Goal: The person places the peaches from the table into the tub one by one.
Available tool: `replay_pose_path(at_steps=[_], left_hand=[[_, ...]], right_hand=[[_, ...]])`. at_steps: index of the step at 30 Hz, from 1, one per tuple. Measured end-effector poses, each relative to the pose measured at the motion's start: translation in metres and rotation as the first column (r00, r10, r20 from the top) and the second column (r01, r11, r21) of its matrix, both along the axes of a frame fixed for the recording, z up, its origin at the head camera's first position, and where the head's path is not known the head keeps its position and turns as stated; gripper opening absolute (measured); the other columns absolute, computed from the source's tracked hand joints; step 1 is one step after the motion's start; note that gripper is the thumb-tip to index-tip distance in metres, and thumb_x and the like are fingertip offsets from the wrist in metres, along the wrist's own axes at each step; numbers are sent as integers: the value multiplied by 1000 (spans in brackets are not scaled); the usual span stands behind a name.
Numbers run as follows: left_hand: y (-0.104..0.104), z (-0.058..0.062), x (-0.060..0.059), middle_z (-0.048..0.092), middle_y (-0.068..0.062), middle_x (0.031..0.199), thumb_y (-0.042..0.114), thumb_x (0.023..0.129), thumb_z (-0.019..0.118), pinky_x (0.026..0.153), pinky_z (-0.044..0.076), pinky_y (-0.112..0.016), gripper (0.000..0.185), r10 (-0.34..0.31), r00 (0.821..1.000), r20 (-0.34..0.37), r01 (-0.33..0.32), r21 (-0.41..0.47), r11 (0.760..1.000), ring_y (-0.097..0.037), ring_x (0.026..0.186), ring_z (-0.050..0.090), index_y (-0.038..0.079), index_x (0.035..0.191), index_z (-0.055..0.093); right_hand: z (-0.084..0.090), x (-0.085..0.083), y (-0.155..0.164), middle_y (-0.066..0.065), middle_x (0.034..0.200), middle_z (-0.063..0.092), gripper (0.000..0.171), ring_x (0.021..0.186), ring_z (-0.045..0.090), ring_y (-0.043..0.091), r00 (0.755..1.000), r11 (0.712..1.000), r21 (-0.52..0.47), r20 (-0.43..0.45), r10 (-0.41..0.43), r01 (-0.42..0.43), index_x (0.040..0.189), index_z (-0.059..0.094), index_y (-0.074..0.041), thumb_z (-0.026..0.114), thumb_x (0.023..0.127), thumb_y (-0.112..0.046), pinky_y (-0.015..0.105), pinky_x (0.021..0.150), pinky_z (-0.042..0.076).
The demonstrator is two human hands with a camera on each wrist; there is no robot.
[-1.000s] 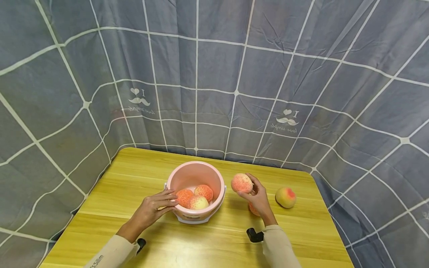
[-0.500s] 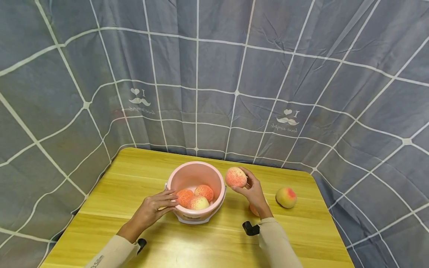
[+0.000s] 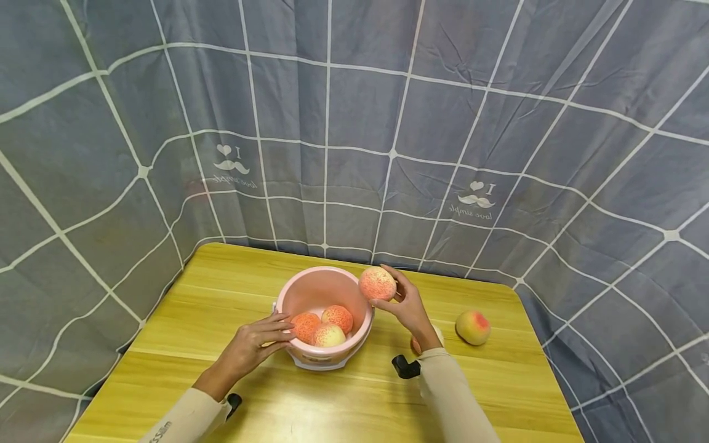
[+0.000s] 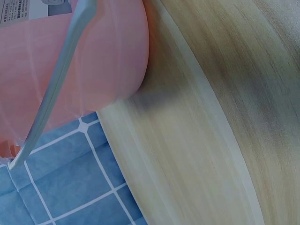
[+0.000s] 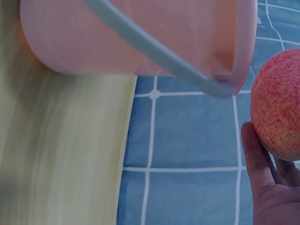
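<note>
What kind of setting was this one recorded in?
Likely a staged recording corner, not a real kitchen: a small wooden table closed in by a grey grid-patterned cloth backdrop, with only a pink bucket and peaches on it.

Head view looks down and forward over the table (image 3: 354, 394); both wrist views sit very close, seemingly low and tilted, sharing the pink bucket (image 3: 324, 289) (image 4: 93, 61) (image 5: 140, 37) beside each grip

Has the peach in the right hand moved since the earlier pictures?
Yes. The peach in the right hand has gone up and left, now at the pink bucket rim.
</note>
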State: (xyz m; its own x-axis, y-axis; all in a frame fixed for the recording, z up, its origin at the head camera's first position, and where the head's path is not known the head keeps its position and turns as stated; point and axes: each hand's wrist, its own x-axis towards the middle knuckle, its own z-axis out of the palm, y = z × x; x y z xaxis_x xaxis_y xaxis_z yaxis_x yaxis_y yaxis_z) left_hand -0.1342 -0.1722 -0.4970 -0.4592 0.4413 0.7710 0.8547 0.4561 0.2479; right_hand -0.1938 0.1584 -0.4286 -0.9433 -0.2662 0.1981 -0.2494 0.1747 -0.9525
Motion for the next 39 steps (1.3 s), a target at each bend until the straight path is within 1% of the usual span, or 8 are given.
replay_pose_path(at_steps=[4,8,12,23,27,33,36,39], left_hand=[[0,0,0,73,-10,99,15,77,78,100,48,-22,20,-4,1000,2,4,-1,1000,-35,100,67,10,96,78],[1,0,0,73,-8,101,9,71,81,101,47,-22,26,-2,1000,7,2,0,1000,-35,101,67,11,97,78],[1,0,0,73,-7,102,11,72,80,102,46,-21,24,-1,1000,8,1,4,1000,-34,101,67,11,97,78],[1,1,1,73,-7,103,1,62,82,104,44,-19,37,0,1000,15,0,9,1000,-34,102,67,11,98,78],[1,1,1,73,-9,101,2,63,82,103,44,-19,36,2,1000,16,-2,8,1000,-34,102,67,11,98,78],[1,0,2,73,-11,101,10,72,79,104,42,-18,24,-5,999,40,5,6,1000,-37,100,66,9,96,78],[1,0,1,73,-10,102,12,76,78,104,43,-19,22,-5,999,46,4,3,1000,-38,100,66,10,97,78],[2,1,0,73,-11,101,10,74,79,103,45,-20,24,-1,999,34,1,5,1000,-37,101,66,11,98,78]], right_hand=[[2,-3,-7,21,137,48,71,116,53,33,1000,1000,-3,-1,28,-28,143,44,-2,76,79,5,35,99,51],[4,-5,-15,22,137,48,70,118,52,34,998,998,1,13,61,-61,143,44,-2,75,80,4,40,102,49],[9,-8,-24,22,136,48,70,118,52,35,995,995,13,19,94,-94,143,44,-3,75,81,2,46,104,47],[26,-16,-44,22,138,48,70,122,52,36,985,983,61,16,171,-171,142,44,-2,76,80,2,47,105,47],[28,-21,-51,21,137,49,71,119,54,34,979,974,103,25,201,-202,142,45,0,77,79,2,43,102,49],[9,-43,-59,14,140,48,74,119,54,30,972,961,150,44,229,-233,144,45,-7,80,78,-3,38,101,50],[6,-51,-62,11,138,51,73,117,55,28,973,959,165,15,229,-228,141,49,-10,81,76,-3,38,99,52],[10,-56,-66,9,136,53,72,114,57,26,970,957,169,-13,242,-236,140,51,-11,82,75,-4,37,96,54]])
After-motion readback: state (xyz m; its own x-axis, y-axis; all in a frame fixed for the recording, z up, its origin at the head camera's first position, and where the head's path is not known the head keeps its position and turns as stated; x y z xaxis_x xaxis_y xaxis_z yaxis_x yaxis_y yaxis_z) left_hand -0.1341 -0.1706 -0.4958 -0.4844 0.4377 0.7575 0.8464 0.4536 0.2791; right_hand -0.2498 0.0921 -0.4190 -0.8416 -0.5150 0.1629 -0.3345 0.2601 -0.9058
